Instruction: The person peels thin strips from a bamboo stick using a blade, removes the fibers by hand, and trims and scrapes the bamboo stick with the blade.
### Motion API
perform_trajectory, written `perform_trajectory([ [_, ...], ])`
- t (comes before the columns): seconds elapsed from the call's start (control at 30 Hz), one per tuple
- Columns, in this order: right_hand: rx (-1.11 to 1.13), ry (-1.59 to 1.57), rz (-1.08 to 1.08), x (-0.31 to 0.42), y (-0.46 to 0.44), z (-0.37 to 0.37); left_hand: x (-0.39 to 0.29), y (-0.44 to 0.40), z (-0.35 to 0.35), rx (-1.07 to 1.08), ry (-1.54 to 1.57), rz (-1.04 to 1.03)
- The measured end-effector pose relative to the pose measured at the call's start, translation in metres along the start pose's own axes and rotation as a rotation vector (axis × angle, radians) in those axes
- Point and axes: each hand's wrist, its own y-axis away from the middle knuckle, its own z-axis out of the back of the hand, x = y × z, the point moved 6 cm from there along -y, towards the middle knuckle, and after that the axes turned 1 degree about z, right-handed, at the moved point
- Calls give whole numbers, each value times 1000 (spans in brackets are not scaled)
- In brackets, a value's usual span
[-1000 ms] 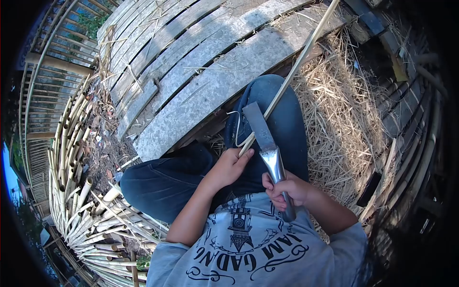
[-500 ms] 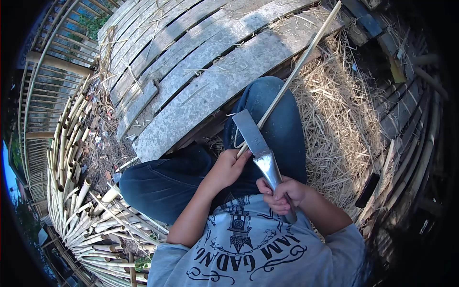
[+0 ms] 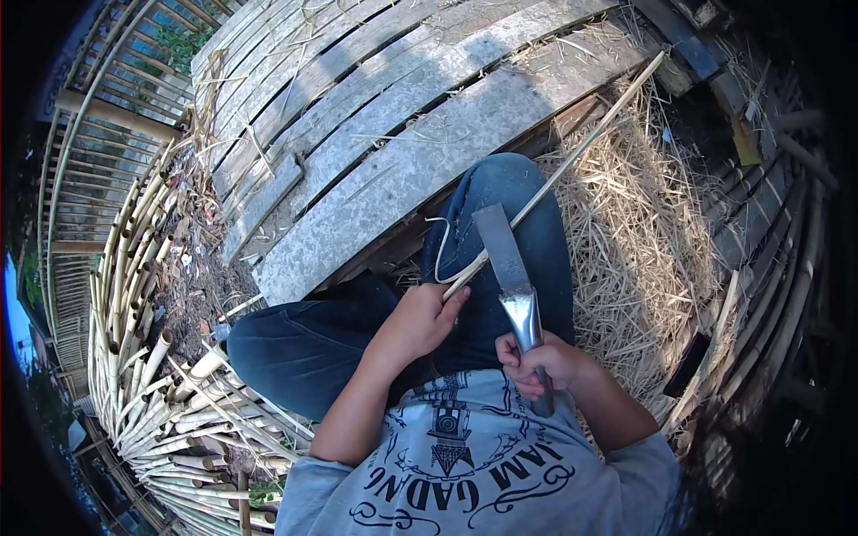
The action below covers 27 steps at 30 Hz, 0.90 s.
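My left hand [image 3: 416, 325] is closed around the near end of a long, thin bamboo strip [image 3: 581, 146], which slants up to the right across my raised knee. A pale curled shaving [image 3: 439, 255] stands off the strip beside my fingers. My right hand [image 3: 547, 363] grips the shiny metal handle of a broad-bladed machete [image 3: 501, 243]. Its flat blade lies across the strip just beyond my left hand and hides a short part of it. Whether the edge is cutting in, I cannot tell.
Weathered wooden planks [image 3: 393, 152] form a low platform in front of my legs. Dry bamboo shavings [image 3: 626, 241] are heaped to my right. Bundled bamboo poles [image 3: 134, 322] lie to my left, near a slatted bamboo fence [image 3: 112, 152]. A dark block [image 3: 687, 364] rests at right.
The machete has shifted right and away from my left hand along the strip. The curled shaving shows longer. The strip's far end appears lower and farther right.
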Motion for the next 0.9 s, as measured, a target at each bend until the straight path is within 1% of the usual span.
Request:
perform_trajectory([
  [0.03, 50, -26, -4, -1, -1, -1, 0, -1, 0, 51, 19, -7],
  [0.17, 135, -110, -27, -5, -6, 0, -1, 0, 2, 61, 13, 18],
  [0.23, 230, -173, -13, -6, -8, -2, -1, 0, 3, 96, -9, 76],
  [0.37, 298, -205, 7, -6, -12, -2, -9, 3, 9, 98, -21, 98],
  [0.43, 388, -271, 13, -8, -14, -1, -11, 4, 12, 58, -60, 57],
  [0.47, 390, -276, 11, -11, -17, 1, -12, 5, 12, 61, -62, 62],
  [0.53, 505, -332, 21, -10, -18, 0, -13, 5, 12, 85, -33, 111],
  [0.57, 501, -336, 21, -12, -19, 0, -11, 5, 8, 90, -30, 112],
  [0.63, 561, -370, -49, -15, -24, -16, -10, 1, 2, 33, -65, -4],
  [0.67, 422, -279, -30, -16, -24, -16, -9, 3, 1, -4, -2, -86],
  [0.73, 480, -281, 11, -16, -20, -18, -16, 6, 6, 8, 10, -57],
  [0.77, 459, -253, 70, -11, -16, -14, -21, 7, 11, 7, 12, -51],
  [0.8, 437, -229, 125, -6, -10, -11, -20, 8, 15, 47, -8, 23],
  [0.83, 360, -223, 143, 1, -6, -8, -17, 9, 15, 87, -30, 95],
  [0.9, 246, -138, 145, 10, -4, 2, -12, 6, 11, 93, -34, 94],
])
